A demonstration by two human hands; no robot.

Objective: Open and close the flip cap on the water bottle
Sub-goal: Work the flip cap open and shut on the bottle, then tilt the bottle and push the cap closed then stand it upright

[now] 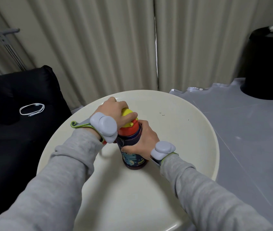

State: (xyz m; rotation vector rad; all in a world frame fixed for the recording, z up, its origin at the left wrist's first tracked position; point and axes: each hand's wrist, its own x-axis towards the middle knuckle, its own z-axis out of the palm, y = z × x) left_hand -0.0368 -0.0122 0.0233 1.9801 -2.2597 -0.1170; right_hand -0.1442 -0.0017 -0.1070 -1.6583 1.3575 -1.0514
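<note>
Bottle (pixel 133 157) between both hands (cap (pixel 127 112) covered).

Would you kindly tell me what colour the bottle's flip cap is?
The cap is yellow, seen in the head view.

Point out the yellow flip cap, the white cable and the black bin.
yellow flip cap (pixel 127 112), head view, on its domed top.
white cable (pixel 32 110), head view, on the coiled loop.
black bin (pixel 269 64), head view, on its side wall.
</note>
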